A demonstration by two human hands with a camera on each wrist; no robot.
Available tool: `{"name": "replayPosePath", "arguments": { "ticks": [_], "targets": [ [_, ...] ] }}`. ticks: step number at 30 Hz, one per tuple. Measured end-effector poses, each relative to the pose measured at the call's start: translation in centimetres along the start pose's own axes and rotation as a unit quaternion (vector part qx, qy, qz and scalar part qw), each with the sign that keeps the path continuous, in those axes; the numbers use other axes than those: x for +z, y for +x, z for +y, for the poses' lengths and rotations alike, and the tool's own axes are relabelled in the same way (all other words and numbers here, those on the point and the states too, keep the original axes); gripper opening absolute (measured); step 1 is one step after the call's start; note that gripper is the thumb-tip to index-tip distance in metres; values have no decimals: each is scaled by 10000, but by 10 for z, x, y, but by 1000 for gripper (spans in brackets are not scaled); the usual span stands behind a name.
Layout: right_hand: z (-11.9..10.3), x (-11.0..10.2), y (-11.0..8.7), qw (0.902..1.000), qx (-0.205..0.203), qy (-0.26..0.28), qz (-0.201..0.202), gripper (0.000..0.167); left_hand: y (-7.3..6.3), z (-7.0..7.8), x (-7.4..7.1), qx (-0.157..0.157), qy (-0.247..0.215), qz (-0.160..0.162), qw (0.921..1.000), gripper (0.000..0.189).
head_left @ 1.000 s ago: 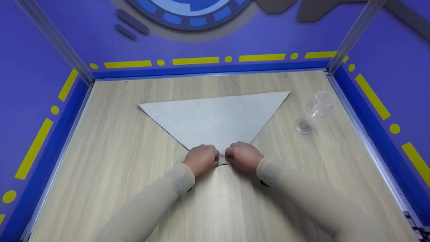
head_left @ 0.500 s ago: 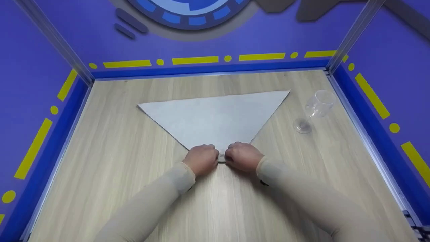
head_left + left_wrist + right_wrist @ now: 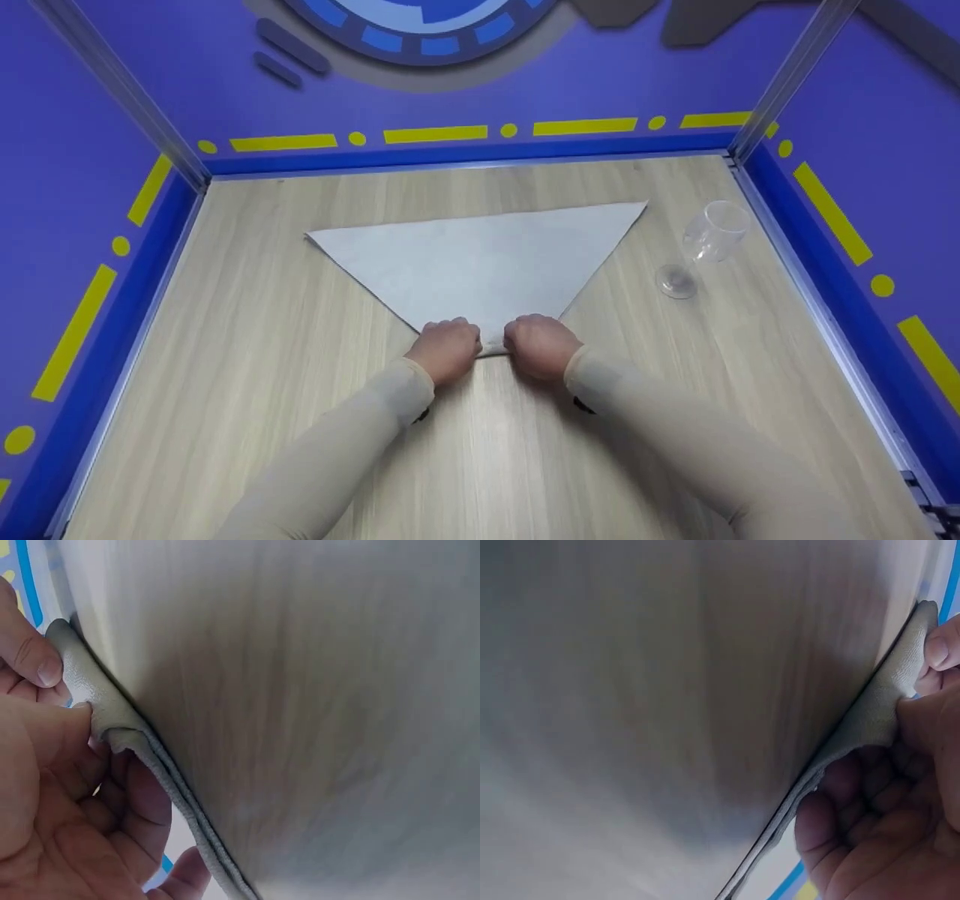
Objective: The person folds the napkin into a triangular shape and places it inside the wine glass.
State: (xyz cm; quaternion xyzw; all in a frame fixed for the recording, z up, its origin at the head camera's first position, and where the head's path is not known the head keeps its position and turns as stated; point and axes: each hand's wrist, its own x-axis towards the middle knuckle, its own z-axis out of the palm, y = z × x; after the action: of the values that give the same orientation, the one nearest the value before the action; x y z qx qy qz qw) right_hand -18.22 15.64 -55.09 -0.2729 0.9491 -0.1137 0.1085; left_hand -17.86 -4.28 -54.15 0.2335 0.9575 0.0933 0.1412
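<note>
A light grey cloth napkin (image 3: 480, 270) lies flat on the table, its long straight edge at the far side and two pointed corners left and right. Its near end is turned up into a small roll (image 3: 493, 349). My left hand (image 3: 446, 349) pinches the left part of this roll and my right hand (image 3: 541, 345) the right part, a short gap between them. In the left wrist view, the left thumb presses on the rolled cloth (image 3: 109, 701) with fingers curled beneath. The right wrist view shows a matching pinch on the roll (image 3: 881, 705).
A clear stemmed glass (image 3: 714, 236) stands upright on the table at the right, beyond the napkin's right slope. The wooden table (image 3: 247, 322) is bounded by blue-purple panels (image 3: 450, 105) at the back and both sides, with metal rails along the edges.
The near end of the napkin has been rolled a little farther away from me. Both hands have moved slightly forward with it and a little apart.
</note>
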Motion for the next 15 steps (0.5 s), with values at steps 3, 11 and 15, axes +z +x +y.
{"name": "replayPosePath", "arguments": {
  "ticks": [3,11,15],
  "targets": [
    [-1,0,2,9996,265,81,9,23,2,-1,-1,-182,-168,-109,9996,25],
    [-1,4,1,9986,199,165,472,16,4,-4,-1,-284,-556,69,9980,12],
    [1,6,-2,9945,-547,-349,827,12,3,-2,-1,251,-167,523,9982,11]
  ]
}}
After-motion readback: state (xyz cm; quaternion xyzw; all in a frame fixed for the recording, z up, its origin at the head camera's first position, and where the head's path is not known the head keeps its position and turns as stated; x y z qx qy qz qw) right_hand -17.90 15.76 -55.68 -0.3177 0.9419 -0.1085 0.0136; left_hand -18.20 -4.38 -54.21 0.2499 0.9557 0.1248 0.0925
